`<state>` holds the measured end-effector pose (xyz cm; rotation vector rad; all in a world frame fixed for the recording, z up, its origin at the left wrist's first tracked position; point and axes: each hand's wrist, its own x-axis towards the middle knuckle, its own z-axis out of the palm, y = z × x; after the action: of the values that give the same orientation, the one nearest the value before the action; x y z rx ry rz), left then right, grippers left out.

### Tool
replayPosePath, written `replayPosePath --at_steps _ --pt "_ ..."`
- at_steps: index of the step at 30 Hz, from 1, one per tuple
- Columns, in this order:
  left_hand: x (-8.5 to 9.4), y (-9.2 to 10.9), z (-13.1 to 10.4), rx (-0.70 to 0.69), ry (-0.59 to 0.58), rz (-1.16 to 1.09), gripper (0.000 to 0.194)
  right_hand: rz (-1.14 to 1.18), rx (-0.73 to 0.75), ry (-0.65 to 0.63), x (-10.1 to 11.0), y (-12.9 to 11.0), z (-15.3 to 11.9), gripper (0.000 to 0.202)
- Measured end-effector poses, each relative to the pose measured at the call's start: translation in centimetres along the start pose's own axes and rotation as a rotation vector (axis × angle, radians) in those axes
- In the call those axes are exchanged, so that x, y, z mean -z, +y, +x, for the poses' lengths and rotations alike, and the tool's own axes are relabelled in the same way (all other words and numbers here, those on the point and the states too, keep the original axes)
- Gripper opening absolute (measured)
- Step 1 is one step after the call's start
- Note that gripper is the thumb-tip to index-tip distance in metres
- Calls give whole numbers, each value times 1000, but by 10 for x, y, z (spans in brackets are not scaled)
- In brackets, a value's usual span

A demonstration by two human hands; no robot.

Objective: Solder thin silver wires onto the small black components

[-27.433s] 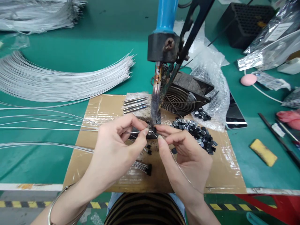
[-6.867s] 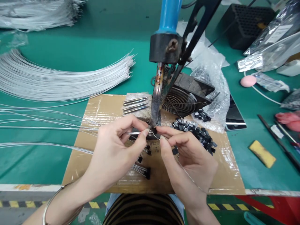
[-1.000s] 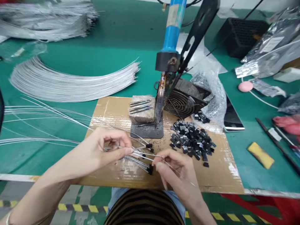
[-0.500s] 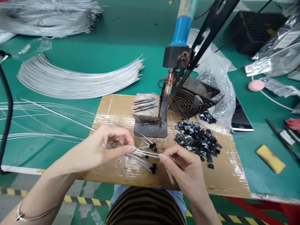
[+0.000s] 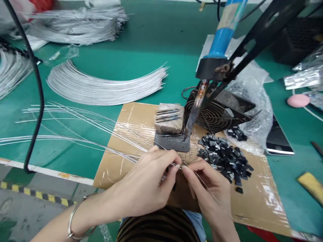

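Note:
My left hand point(image 5: 152, 179) is closed in a pinch on the ends of thin white wires point(image 5: 126, 136), which trail off to the left. Close beside it, fingertips nearly touching, my right hand point(image 5: 213, 185) pinches a thin silvery wire point(image 5: 206, 185) that runs back across the palm toward the wrist. Whether the right fingers also grip the white wire ends cannot be seen. Black connectors on the wired bundles are mostly hidden under my left hand. To the right lies a pile of small black connectors point(image 5: 224, 156). A blue-handled soldering iron point(image 5: 222, 42) hangs clamped above the board.
A pale block point(image 5: 169, 126) with several metal rods sits on a dark metal base point(image 5: 174, 143). Behind the iron stands a small fan point(image 5: 212, 116). Cardboard point(image 5: 262, 201) covers part of the green table. A curved wire bundle point(image 5: 106, 89), a phone point(image 5: 279, 139) and a yellow sponge point(image 5: 311, 186) lie around.
My view has shifted left. My left hand has moved closer to my right hand along the white wires, now covering the black connectors. The right hand keeps its pinch.

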<state>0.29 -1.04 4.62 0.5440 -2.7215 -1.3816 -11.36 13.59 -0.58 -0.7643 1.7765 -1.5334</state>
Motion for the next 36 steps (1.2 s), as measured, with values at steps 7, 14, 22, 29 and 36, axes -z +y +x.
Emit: replayPosePath --at_steps 7,14,22,29,36 --pt "2 -4 1 146 -35 -214 6 2 67 -20 3 5 -1 21" --pt "-4 -7 3 172 23 -333 9 81 -1 31 -7 1 -3 24" --pt "-4 -17 5 253 156 -457 13 418 10 61 2 8 1 61" --pt "-1 -14 8 291 151 -445 20 311 -59 125 -10 -2 4 25" --pt "1 -12 10 310 161 -446 20 369 -103 85 -14 -5 6 14"
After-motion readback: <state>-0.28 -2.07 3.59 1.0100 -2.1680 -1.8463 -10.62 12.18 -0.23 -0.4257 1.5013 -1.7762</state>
